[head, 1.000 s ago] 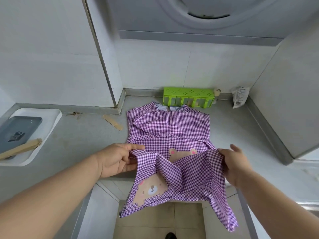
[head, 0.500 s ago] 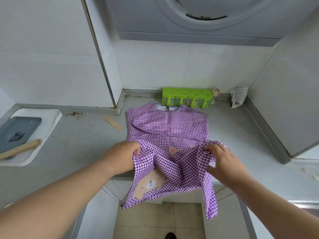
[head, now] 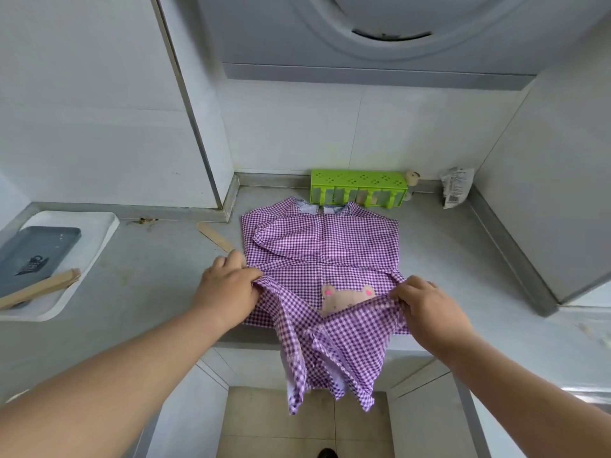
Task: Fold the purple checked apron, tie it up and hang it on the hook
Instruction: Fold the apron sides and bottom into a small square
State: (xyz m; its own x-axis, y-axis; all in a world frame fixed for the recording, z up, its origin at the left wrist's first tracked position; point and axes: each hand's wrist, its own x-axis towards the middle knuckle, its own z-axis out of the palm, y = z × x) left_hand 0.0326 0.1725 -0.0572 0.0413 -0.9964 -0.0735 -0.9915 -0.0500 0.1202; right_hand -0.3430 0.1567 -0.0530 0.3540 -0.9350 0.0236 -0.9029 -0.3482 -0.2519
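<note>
counter (head: pixel 158 279) runs left to right, grey; the apron (head: pixel 322 246) lies flat on it dead ahead of the person, neck end away by the green rack (head: pixel 358 190), long axis running from the back wall toward the counter's near edge. upper half rests on the counter; lower half spills over the near edge and hangs toward the floor, bunched and twisted. a bear patch (head: pixel 344 297) shows at about the fold line, partly covered by the lifted cloth. left hand (head: pixel 228 285) grips the apron's left edge, fingers curled into the cloth just at the side of the flat part. right hand (head: pixel 426 305) pinches the opposite side edge, thumb and fingers closed on a ridge of cloth stretched across between the two hands. hands are well apart, one on each side of the apron, at roughly equal depth; the left sits slightly farther from the body. judgement: the step in hand is the lengthwise fold, hanging half to be carried up and away onto the flat half; both hands equally placed for it, so the move goes forward along the long axis, not sideways. risk: the twisted hanging tail may land creased. wooden stick (head: pixel 215 232) lies just left of the apron, clear of the fold path. no hook is in view.
</note>
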